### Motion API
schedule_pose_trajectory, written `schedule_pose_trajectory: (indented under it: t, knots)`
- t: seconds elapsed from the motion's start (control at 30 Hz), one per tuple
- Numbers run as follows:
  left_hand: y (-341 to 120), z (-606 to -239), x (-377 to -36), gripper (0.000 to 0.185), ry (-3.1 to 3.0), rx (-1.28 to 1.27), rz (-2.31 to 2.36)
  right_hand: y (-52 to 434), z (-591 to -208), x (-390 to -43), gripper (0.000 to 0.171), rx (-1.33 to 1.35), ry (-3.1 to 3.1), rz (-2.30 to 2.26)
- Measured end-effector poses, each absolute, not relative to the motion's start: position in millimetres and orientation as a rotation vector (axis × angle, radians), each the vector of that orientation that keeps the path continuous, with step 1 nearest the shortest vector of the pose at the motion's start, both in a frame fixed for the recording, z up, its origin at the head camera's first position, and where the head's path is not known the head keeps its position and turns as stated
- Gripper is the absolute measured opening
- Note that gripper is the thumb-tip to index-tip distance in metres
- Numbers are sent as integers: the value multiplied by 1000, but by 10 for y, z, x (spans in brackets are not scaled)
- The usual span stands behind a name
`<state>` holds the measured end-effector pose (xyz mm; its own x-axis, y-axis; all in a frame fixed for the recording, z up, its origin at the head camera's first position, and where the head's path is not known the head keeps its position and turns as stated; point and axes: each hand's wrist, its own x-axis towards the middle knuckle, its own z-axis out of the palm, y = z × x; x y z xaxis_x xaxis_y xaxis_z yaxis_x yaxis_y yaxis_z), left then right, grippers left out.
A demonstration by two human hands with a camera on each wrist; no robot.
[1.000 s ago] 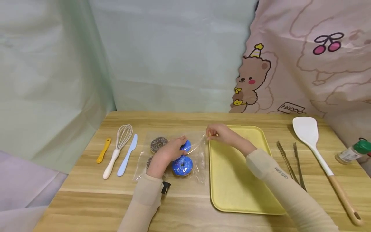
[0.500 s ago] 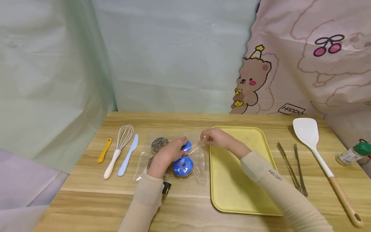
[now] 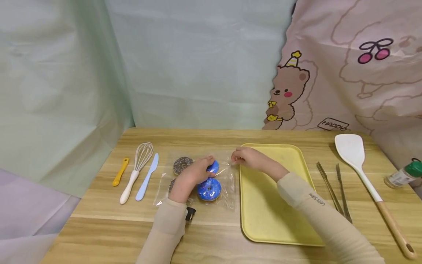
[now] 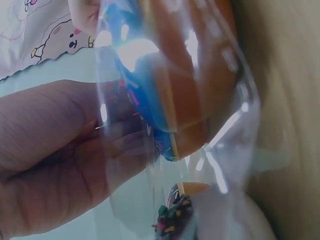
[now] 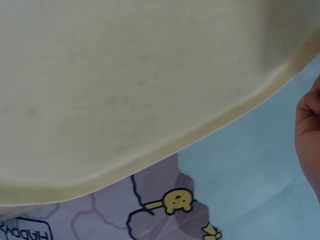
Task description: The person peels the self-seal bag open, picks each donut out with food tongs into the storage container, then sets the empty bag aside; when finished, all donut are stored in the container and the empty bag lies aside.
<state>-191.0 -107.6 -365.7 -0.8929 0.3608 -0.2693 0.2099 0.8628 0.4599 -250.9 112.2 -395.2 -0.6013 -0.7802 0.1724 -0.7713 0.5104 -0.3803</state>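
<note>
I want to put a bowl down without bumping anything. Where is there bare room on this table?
The yellow tray is bare where the right hand and its sleeve do not cover it. Bare wood runs along the table's far edge and along the near edge, left of the tray. It is crowded around the clear bag of doughnuts under the left hand, beside the whisk, and around the tongs and spatula.

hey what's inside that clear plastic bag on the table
The clear bag holds doughnuts: two blue-iced ones, a chocolate sprinkled one, and part of another by the left hand, which covers most of it. The left hand grips a blue one; the right hand pinches the bag's edge.
</note>
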Motion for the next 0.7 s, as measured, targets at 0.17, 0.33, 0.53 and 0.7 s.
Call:
schedule_pose_trajectory:
  t: [0.17, 0.33, 0.53, 0.7]
  knots:
    - [-1094, -3659, -1906, 60, 2682, 432, 673, 1232, -3942, -2488, 9, -1359, 2636, -738]
    - [-1128, -3661, -1897, 60, 2688, 447, 695, 1250, -3958, -2491, 7, -1299, 2637, -820]
    - [-1121, -3667, -1908, 60, 2697, 459, 644, 1180, -3942, -2467, 9, -1286, 2678, -794]
    - [-1095, -3667, -1908, 60, 2705, 453, 624, 1094, -3931, -2395, 8, -1395, 2741, -607]
